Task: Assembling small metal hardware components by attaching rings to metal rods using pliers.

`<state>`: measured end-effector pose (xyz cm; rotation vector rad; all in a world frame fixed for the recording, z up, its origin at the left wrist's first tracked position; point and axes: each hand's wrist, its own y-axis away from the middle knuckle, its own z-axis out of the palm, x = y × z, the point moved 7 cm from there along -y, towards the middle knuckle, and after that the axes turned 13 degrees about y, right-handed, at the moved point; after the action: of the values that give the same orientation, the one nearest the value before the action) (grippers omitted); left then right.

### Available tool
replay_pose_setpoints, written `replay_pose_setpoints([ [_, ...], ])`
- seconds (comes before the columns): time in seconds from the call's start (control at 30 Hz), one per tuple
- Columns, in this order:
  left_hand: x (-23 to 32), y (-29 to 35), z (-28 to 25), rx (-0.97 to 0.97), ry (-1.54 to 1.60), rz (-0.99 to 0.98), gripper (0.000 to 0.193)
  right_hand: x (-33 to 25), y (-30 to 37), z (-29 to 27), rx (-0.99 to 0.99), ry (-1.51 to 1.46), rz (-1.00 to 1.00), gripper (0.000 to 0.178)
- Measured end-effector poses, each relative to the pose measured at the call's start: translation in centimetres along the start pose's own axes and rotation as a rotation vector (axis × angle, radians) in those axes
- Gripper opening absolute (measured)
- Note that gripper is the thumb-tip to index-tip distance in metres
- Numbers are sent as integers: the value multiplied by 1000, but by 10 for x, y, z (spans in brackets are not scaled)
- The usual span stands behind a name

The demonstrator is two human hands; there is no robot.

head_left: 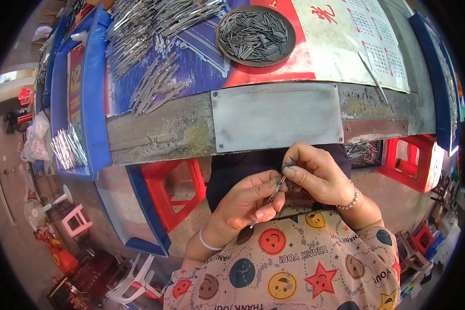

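My left hand (248,199) and my right hand (315,173) meet in front of my lap, just below the workbench edge. Both pinch one thin metal tool (275,191), a slim grey piece that runs diagonally between the fingers. My left hand grips its lower part, and my right hand's fingertips close on its upper end. A round dark tray (289,49) full of similar thin metal pieces stands on the bench above my hands. Loose piles of longer metal pieces (157,85) lie to the tray's left.
A grey metal plate (276,116) is fixed at the bench's near edge. Red plastic stools stand under the bench at left (173,194) and right (413,160). A blue tray (95,103) holding more metal pieces lies at left. A paper calendar (367,41) covers the bench's right part.
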<state>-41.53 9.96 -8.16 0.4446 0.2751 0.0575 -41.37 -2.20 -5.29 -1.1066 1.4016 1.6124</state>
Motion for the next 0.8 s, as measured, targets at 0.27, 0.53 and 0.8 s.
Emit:
replay_pose_setpoints([
  [0.27, 0, -3, 6, 39, -2, 13, 17, -2, -1, -7, 55, 54, -111, 15],
  [0.53, 11, -6, 24, 59, -146, 106, 18, -17, 1, -23, 103, -103, -34, 14],
  [0.8, 83, 20, 119, 102, -971, 631, 16, -30, 28, -89, 660, 233, -359, 11],
])
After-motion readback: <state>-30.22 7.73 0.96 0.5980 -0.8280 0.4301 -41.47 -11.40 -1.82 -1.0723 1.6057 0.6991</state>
